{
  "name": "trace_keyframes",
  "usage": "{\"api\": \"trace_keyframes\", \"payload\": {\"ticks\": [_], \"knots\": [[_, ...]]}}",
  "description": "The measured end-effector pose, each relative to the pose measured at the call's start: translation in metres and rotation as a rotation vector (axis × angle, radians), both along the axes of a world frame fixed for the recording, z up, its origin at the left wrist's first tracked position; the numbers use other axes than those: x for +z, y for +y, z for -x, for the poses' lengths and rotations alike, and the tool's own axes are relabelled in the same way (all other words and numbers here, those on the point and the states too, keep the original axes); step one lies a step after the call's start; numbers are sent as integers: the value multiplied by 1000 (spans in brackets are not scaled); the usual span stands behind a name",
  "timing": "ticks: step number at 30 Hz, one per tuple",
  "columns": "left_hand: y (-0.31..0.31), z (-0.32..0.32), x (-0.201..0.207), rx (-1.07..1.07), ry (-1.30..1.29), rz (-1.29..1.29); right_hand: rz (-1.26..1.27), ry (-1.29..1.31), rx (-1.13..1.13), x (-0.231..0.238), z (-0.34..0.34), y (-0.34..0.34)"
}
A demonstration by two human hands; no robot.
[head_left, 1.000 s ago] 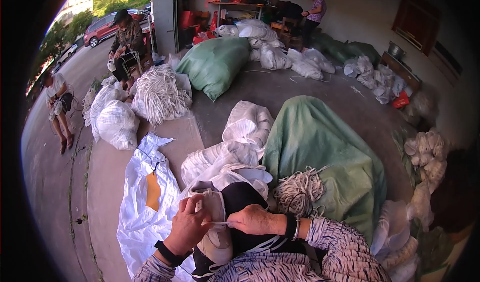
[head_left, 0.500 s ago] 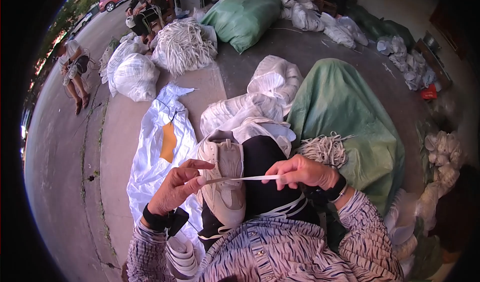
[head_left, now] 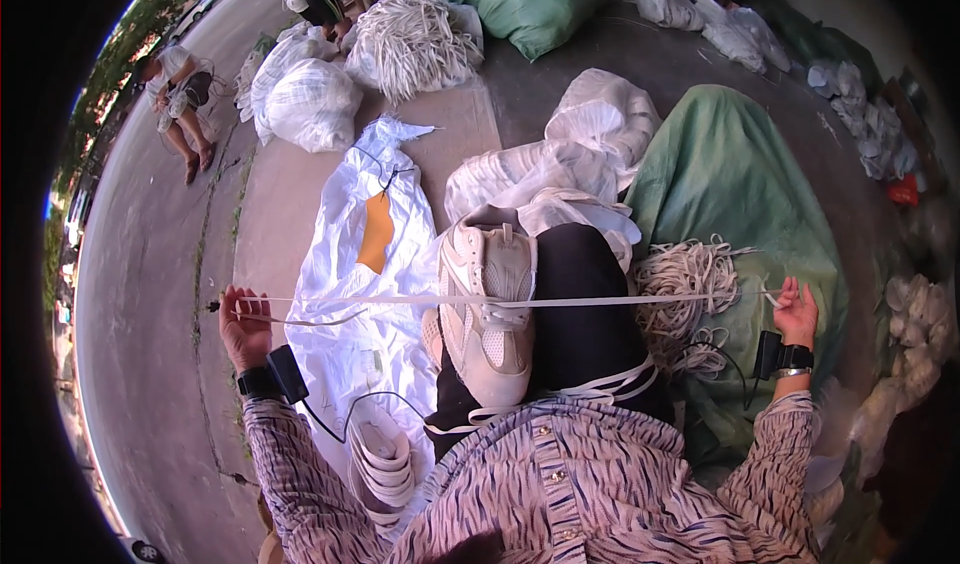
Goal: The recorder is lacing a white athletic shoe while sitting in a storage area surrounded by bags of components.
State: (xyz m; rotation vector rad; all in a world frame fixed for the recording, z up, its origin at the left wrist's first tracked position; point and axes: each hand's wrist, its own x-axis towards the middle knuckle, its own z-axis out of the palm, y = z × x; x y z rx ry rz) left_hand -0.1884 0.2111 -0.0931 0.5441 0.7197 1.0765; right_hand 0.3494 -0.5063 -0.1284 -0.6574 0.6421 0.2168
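Observation:
A flat whitish shoelace (head_left: pixel 590 302) is pulled out straight across my lap, its ends held far apart. My left hand (head_left: pixel 243 332) closes on it at the left, and a loose tail of lace trails from there. Out to the right, my right hand (head_left: pixel 796 314) pinches the other end over green cloth. Beneath the lace, a beige and white sneaker (head_left: pixel 492 364) lies on my dark-clad lap, toe toward me; the lace seems to cross its upper part. More laces (head_left: pixel 620 379) rest over my lap. A tangled heap of laces (head_left: pixel 685 282) sits right of my knee.
A green sack (head_left: pixel 725 174) bulges at right, with white bags (head_left: pixel 600 109) ahead. White sheeting (head_left: pixel 335 264) with a yellow piece (head_left: pixel 377 234) lies left, near stacked pale shoe parts (head_left: pixel 380 469). Farther off are a lace-covered bundle (head_left: pixel 415 44) and a seated person (head_left: pixel 182 99).
My hands have moved widely apart, left and right, drawing the shoelace out to a long straight span. The view has shifted, so the sneaker and surroundings appear farther right.

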Motion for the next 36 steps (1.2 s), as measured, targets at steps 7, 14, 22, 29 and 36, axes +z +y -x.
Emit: {"api": "trace_keyframes", "payload": {"ticks": [7, 14, 22, 29, 36], "knots": [[71, 147, 38, 341, 477, 3, 459, -35, -166, -17, 17, -54], [121, 246, 28, 494, 625, -22, 462, -53, -221, -129, -34, -210], [-83, -76, 30, -333, 706, -653, 608, -787, 1123, 78, 146, 275], [-203, -167, 30, -797, 529, -508, 1090, -1381, 1337, 70, 191, 325], [-220, -158, 25, -1004, 614, -672, 1174, -1407, 1275, 64, 190, 329]]}}
